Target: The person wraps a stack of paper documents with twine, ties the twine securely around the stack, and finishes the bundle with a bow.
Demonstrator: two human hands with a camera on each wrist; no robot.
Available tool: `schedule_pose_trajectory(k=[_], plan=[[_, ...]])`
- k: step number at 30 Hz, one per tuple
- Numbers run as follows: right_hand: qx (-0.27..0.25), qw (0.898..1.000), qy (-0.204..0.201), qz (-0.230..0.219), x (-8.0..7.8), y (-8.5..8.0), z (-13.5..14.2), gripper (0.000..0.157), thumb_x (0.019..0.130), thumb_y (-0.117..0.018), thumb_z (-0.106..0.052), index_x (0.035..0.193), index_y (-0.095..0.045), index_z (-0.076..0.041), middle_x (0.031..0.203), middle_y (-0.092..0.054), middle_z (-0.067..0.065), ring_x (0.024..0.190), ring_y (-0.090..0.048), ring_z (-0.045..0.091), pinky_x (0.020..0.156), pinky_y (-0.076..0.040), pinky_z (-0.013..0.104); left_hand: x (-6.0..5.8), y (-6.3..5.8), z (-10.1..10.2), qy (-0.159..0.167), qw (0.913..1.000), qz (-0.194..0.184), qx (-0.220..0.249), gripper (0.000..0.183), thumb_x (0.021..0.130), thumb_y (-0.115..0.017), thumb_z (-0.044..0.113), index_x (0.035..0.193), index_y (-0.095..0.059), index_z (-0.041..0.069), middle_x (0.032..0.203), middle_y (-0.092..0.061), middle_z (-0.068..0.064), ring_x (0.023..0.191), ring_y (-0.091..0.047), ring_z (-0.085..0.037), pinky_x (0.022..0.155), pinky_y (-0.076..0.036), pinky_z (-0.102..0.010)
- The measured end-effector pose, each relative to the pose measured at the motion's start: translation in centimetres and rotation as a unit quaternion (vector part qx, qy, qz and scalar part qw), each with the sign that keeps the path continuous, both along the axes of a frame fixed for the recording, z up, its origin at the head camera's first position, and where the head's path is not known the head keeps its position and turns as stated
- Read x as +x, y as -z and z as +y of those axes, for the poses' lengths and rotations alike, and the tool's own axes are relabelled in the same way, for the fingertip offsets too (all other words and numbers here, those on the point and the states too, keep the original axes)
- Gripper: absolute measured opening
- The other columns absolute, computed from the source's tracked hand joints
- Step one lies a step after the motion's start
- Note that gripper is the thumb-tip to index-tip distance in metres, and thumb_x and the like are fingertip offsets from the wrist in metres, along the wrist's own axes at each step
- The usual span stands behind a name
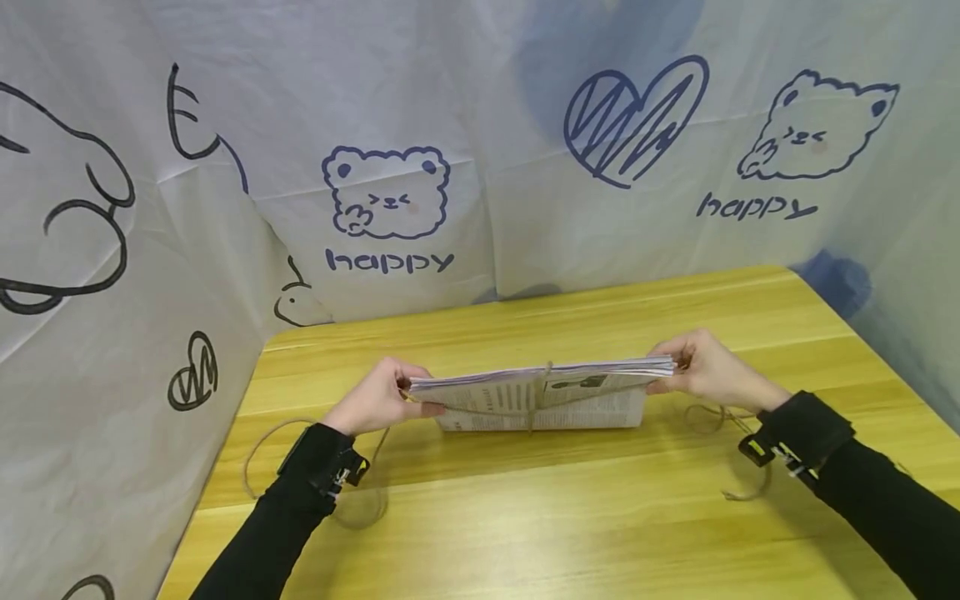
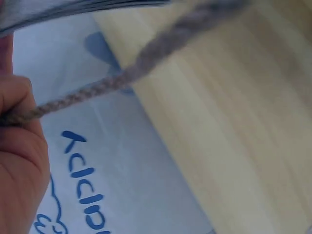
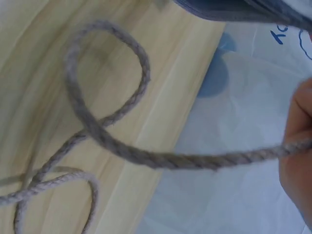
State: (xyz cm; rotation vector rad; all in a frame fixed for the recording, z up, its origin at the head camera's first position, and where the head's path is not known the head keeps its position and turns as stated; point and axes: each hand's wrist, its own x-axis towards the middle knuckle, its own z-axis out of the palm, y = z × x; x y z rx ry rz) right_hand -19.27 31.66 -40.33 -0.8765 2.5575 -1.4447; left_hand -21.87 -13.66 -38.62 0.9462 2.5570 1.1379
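Observation:
A folded stack of newspapers (image 1: pixel 585 419) stands tilted on its edge over the table, pages fanned along the top. Twine (image 1: pixel 545 382) crosses its front both ways, meeting near the middle. My left hand (image 1: pixel 382 396) grips the stack's left end, and my right hand (image 1: pixel 708 367) its right end. In the left wrist view, twine (image 2: pixel 97 87) also runs into the curled fingers of the left hand (image 2: pixel 22 161). The right wrist view shows a looping length of twine (image 3: pixel 185 161) running into the right hand (image 3: pixel 295 134). The stack's back is hidden.
Loose twine ends trail on the wooden table (image 1: pixel 540 517) beside both forearms. A white cloth (image 1: pixel 510 217) printed with bears and hearts hangs behind the table and along its sides. Black sleeves and wrist cameras cover both wrists.

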Motion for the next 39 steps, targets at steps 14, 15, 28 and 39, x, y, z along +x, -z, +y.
schedule_pose_trajectory(k=[14,15,28,39], plan=[[0.071,0.992,-0.02,0.102,1.1,-0.3,0.0,0.047,0.071,-0.058,0.024,0.1,-0.075,-0.01,0.094,-0.073,0.006,0.062,-0.057,0.006,0.047,-0.04,0.022,1.1,0.4,0.4,0.055,0.9825,0.172,-0.044,0.038,0.067,-0.073,-0.016,0.092,-0.076,0.014,0.092,-0.072,0.004,0.084,-0.065,-0.008,0.073,-0.054,-0.025],[0.08,0.99,-0.021,0.115,1.1,-0.2,-0.1,0.044,0.073,-0.062,0.021,0.1,-0.075,-0.011,0.095,-0.073,0.006,0.065,-0.061,0.007,0.048,-0.041,0.021,1.2,0.5,0.5,0.06,0.9804,0.181,-0.05,0.04,0.066,-0.073,-0.016,0.093,-0.076,0.013,0.094,-0.072,0.003,0.087,-0.066,-0.009,0.076,-0.054,-0.025],[0.2,0.974,-0.01,0.102,1.1,1.6,-0.4,0.023,0.081,-0.071,-0.001,0.102,-0.071,-0.012,0.09,-0.069,-0.002,0.06,-0.055,0.008,0.051,-0.04,0.023,1.3,3.9,-0.3,0.033,0.9716,0.168,-0.163,0.012,0.079,-0.076,0.013,0.09,-0.074,0.015,0.084,-0.06,0.01,0.074,-0.054,-0.005,0.067,-0.049,-0.023],[0.244,0.969,-0.009,0.036,0.0,2.8,1.5,0.009,0.088,-0.067,-0.021,0.081,-0.071,-0.018,0.066,-0.06,-0.006,0.052,-0.041,0.004,0.049,-0.033,0.022,0.9,4.3,-1.9,-0.009,0.9706,0.111,-0.214,0.014,0.084,-0.072,0.027,0.072,-0.072,0.02,0.064,-0.06,0.013,0.052,-0.044,-0.004,0.048,-0.036,-0.022]])
